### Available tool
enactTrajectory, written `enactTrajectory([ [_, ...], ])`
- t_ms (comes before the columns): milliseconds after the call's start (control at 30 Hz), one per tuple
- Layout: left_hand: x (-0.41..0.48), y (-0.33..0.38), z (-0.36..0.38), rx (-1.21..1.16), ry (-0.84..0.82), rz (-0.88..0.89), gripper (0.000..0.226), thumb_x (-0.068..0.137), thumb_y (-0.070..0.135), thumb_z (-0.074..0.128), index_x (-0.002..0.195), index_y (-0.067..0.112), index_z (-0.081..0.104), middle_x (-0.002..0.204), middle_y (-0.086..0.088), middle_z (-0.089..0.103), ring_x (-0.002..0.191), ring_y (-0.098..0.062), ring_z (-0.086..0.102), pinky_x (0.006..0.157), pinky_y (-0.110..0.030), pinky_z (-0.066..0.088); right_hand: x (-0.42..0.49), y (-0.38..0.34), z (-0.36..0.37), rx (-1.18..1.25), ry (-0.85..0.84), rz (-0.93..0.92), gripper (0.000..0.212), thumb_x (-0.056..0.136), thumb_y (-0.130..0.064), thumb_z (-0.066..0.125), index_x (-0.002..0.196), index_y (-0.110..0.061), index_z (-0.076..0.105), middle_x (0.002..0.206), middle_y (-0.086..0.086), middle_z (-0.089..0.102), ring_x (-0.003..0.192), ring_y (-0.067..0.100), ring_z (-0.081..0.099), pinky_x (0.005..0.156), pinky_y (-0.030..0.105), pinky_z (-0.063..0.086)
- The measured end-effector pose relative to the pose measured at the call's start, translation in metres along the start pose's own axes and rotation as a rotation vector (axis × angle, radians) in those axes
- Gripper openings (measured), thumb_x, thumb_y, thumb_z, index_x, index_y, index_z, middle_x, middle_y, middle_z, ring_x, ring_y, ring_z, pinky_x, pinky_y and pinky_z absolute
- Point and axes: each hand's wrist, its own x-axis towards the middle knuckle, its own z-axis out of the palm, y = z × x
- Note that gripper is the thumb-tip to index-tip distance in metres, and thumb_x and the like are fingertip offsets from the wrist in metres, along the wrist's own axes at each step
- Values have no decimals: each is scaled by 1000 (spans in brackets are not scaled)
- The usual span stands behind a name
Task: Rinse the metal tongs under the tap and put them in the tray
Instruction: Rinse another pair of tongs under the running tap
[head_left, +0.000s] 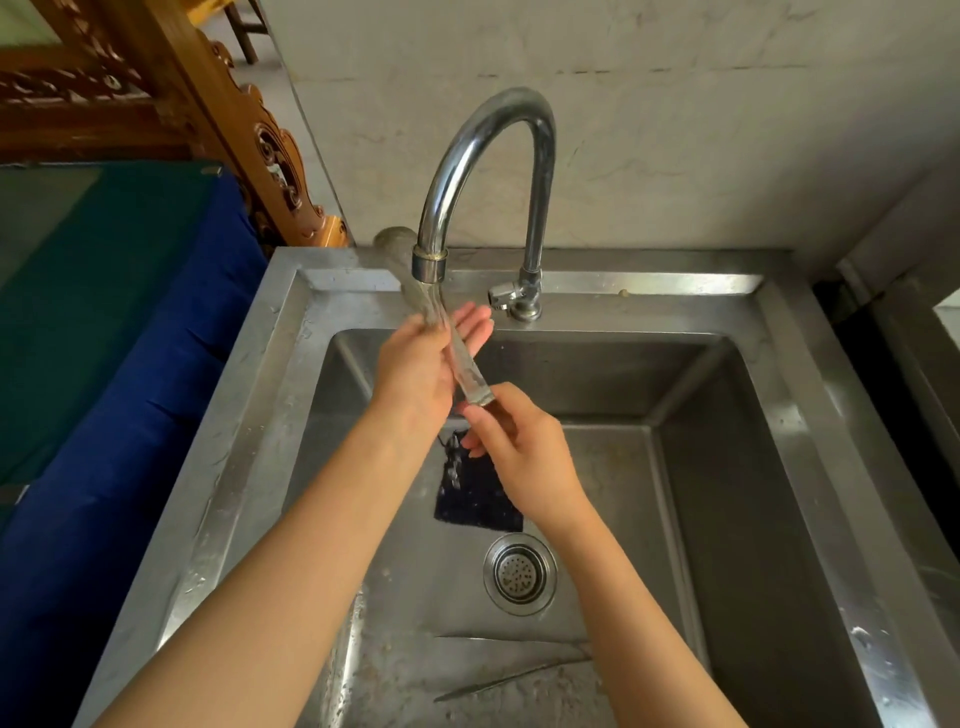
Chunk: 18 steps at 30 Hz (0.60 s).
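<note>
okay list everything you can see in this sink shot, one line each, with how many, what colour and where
Tongs: one, silver metal, under the running tap, held in both hands.
Tap: one, chrome gooseneck, back rim.
Sink: one, stainless steel, fills the frame.
Drain strainer: one, silver, basin floor.
Scrub pad: one, dark, floor behind the drain.
Second utensil: one, thin metal, near floor; type unclear.
Cloth: blue and green, left of sink.
Carved wood: brown, upper left.
Left hand: rubbing the tongs.
Right hand: gripping their lower end.
</note>
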Motion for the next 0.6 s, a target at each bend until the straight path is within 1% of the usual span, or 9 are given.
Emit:
enactTrajectory([
  [67,-1,3,1,10,6,2,40,93,-9,38,133,-5,37,118,-26,58,89,-24,68,70,-29,60,4,-6,-3,-64,-5,-82,12,90,-18,58,85,-8,61,79,0,56,71,5,51,67,10,40],
  [133,-2,6,-5,49,43,32,60,90,-9,46,143,3,22,118,-25,60,85,-22,70,74,-31,59,10,-16,-5,-114,59,-118,14,86,-19,63,79,-7,64,92,-4,46,91,10,45,82,7,33],
  [200,-5,9,-13,240,119,98,70,87,-4,56,145,14,20,119,-21,62,89,-21,69,85,-37,55,17,-26,-7,-33,67,-113,16,86,-20,63,73,-10,66,94,-7,38,102,18,40,96,17,31],
  [300,-14,11,-23,699,217,202,37,85,19,63,120,26,55,122,-4,62,106,-17,61,90,-32,47,25,-41,-2,88,17,-138,26,90,-20,56,65,-23,62,91,-6,37,104,23,41,98,33,36],
  [367,-22,8,-29,860,153,265,22,87,30,56,108,30,64,114,7,66,105,-9,59,85,-26,45,34,-50,6,123,0,-160,33,93,-19,51,61,-26,58,95,-6,39,110,23,40,101,34,35],
  [433,-25,4,-31,913,54,300,21,93,34,46,93,34,67,95,18,70,94,1,62,75,-18,46,45,-54,15,249,-32,-152,37,95,-19,47,59,-22,57,101,-7,45,117,16,44,102,29,34],
  [500,-25,1,-31,912,-9,306,26,97,39,39,86,43,62,79,30,67,81,15,59,66,-11,44,55,-56,19,440,-36,-95,40,97,-22,43,60,-20,57,101,-10,61,113,7,55,95,19,39],
  [533,-21,-1,-34,919,-20,316,26,97,40,37,85,45,60,77,31,66,76,19,57,65,-12,42,59,-56,20,511,-29,-64,39,97,-24,42,62,-21,59,99,-10,67,108,3,60,92,17,42],
  [600,-15,-7,-41,929,-51,329,27,98,39,33,86,45,57,84,21,66,76,17,58,72,-20,43,66,-51,20,520,-29,-49,35,98,-26,40,72,-21,65,101,-11,71,108,1,60,95,21,42],
])
